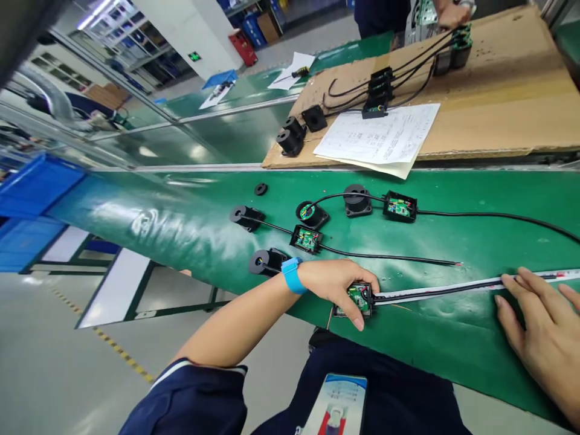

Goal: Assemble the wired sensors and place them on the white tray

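My left hand (338, 282), a blue band round its wrist, grips a small black box with a green circuit board (357, 297) at the near edge of the bench. From this box a black cable (435, 291) runs right along a white strip with red marks (483, 285). My right hand (539, 314) lies with fingers stretched out, its fingertips touching the cable and strip. Behind my left hand lies another open circuit box (307, 239), wired to a black round housing (244, 216). A further housing (267, 261) sits beside my left forearm, partly hidden.
Farther back on the green bench (453, 248) lie a third circuit box (400, 206), round housings (357, 199) and a small black ring (261, 189). Cardboard (498, 103) beyond carries papers (376, 136) and wired black parts (379, 90). A co-worker's hand (453, 13) is at the top.
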